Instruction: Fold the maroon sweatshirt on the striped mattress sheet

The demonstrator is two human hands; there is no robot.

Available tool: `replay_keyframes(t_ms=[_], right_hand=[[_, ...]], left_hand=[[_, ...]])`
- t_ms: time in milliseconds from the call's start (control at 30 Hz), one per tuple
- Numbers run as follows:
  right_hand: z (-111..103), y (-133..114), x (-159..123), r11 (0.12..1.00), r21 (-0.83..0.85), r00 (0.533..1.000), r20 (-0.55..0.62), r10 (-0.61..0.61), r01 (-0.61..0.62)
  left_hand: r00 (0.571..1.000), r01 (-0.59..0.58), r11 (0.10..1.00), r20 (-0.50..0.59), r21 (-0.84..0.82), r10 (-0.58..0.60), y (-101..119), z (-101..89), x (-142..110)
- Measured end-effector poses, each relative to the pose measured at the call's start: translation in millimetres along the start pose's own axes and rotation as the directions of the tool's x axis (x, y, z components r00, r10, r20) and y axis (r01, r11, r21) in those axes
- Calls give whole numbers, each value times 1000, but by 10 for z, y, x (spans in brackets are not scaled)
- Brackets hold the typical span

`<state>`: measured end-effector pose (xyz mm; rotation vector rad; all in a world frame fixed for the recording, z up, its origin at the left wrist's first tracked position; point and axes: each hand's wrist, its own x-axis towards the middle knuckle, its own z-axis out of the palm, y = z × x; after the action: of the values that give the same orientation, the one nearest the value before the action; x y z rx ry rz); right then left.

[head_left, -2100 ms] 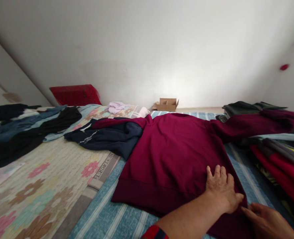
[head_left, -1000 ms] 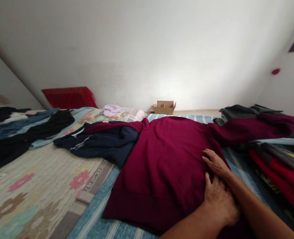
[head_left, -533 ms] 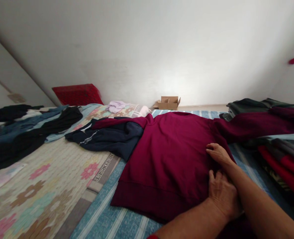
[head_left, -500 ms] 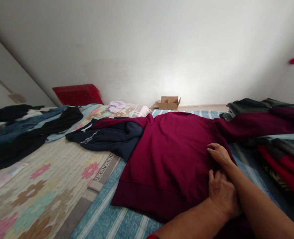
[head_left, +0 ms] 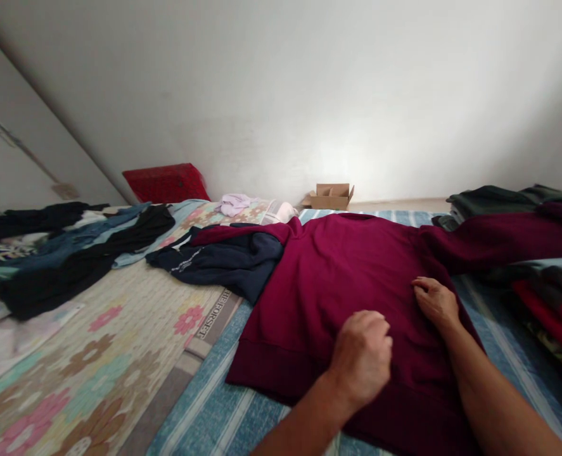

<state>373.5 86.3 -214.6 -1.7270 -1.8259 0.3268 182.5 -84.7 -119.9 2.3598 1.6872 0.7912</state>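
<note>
One maroon sweatshirt, spread flat on a blue striped mat, with the ribbed hem toward the viewer. Left hand curled into a loose fist over the lower body, apparently holding nothing, though contact with the cloth hard to judge. Right hand open, palm down on the cloth near the side edge, gripping nothing. One sleeve stretched out over folded clothes; a navy jacket beside the other shoulder, on a floral mat; a cardboard box beyond.

Left forearm and right forearm: bare skin, tapered toward the wrist, terminating in left hand and right hand respectively.
</note>
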Motion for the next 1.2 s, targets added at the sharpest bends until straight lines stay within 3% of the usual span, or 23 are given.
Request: replay_keyframes(t_ms=[67, 100, 167, 233, 300, 433, 667, 733, 867, 967, 1200], right_hand=[[0, -21, -10, 1000, 0, 1000, 1, 0, 0], [-4, -37, -16, 1000, -5, 1000, 0, 3, -3], [-15, -72, -31, 1000, -24, 1000, -6, 6, -6], [-25, -103, -46, 999, -53, 1000, -15, -5, 4], [-27, -123, -56, 997, -76, 999, -19, -32, 31], [-22, -129, -57, 989, -125, 997, -19, -79, 76], [-26, -111, -18, 958, -269, 993, 94, -74, 97], [-15, -119, -16, 943, -326, 992, 123, -26, 65], [6, -160, -35, 916, -400, 988, 149, 47, 16], [0, -191, -54, 904, -428, 986, 150, 79, -7], [-35, -212, -71, 891, -453, 984, 155, 90, -10]], left_hand=[[974, 197, 963, -148, 182, -171, -350, -356, -215], [941, 319, 903, -205, 287, -267, -527, -508, -312], [857, 515, 729, -255, 452, -448, -838, -733, -474], [762, 624, 580, -245, 524, -599, -1050, -842, -579], [688, 684, 501, -240, 530, -685, -1163, -864, -630], [580, 776, 431, -254, 460, -774, -1266, -870, -619], [459, 851, 342, -246, 399, -854, -1555, -1005, -599], [464, 836, 334, -236, 435, -854, -1616, -994, -623], [551, 768, 389, -215, 509, -806, -1683, -971, -664], [586, 734, 412, -197, 540, -786, -1706, -1003, -671], [571, 682, 402, -102, 611, -814, -1593, -1055, -603]])
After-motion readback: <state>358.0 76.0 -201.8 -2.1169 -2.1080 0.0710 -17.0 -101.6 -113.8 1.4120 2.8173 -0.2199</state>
